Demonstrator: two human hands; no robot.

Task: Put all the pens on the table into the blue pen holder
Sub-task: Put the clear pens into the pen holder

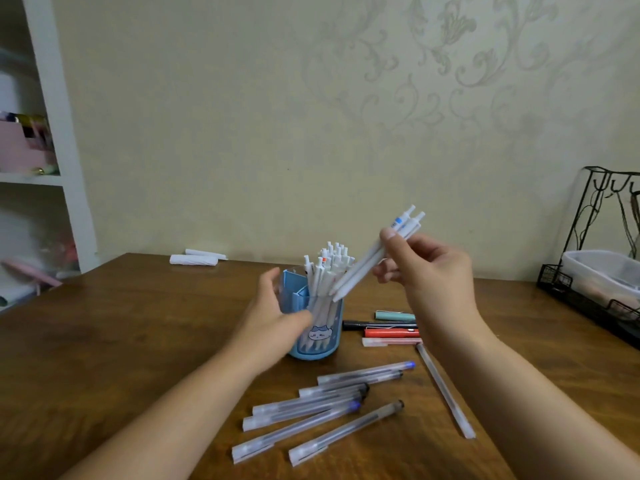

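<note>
A: Wooden table (104, 341) against a patterned wall; state the position of the blue pen holder (320, 336).

B: It stands upright near the table's middle, packed with white click pens (327, 271). A cat face is printed on its front.

A: Left hand (280, 315)?

B: It is at the holder's left side, fingers curved around the wall, thumb against the front.

A: Right hand (427, 271)?

B: It is raised above and right of the holder, pinching two white pens (372, 256) between thumb and fingers. The pens tilt, lower tips at the holder's rim, click ends up and right.

A: Items outside the holder?

B: Clear capped pens (311, 410) lie in front of the holder. Coloured pens (391, 329) lie just right of it, partly behind the right wrist. A black wire rack (588, 271) stands far right of the holder; rolled white paper (194, 259) lies behind it to the left.
</note>
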